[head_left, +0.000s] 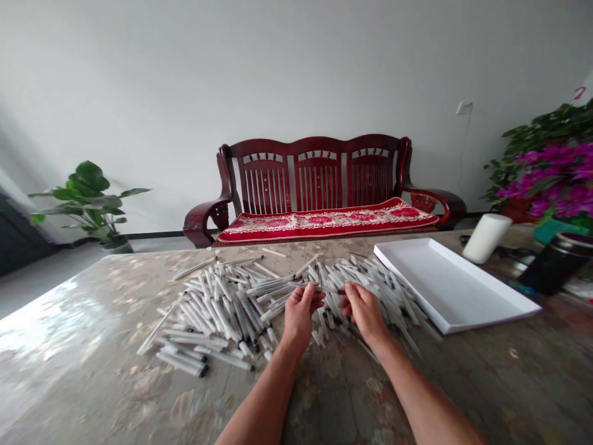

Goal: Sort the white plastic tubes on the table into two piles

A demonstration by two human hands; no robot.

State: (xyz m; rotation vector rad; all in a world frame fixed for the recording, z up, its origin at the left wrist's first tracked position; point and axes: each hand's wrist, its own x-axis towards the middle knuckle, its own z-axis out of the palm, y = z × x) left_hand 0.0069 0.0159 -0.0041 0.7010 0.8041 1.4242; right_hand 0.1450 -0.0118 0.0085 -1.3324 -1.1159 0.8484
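Held level between both hands is a slim pen (330, 290) with a dark section toward its right end. My left hand (300, 312) pinches its left part between thumb and fingers. At the dark right end, my right hand (364, 309) has its thumb and fingers closed; whether a cap is in them is too small to tell. Beneath and around the hands lies a large heap of loose white and clear pens (222, 306), several with black ends. Small white caps (271, 337) are scattered at the heap's near edge. More pens (370, 278) spread behind my right hand.
A shallow white tray (456, 326) sits right of the pens on the patterned tabletop (139, 395). Beyond it stand a white cylinder (486, 238), a black cup (558, 262) and purple flowers (556, 176). Past the table's far edge is a red wooden bench (319, 179).
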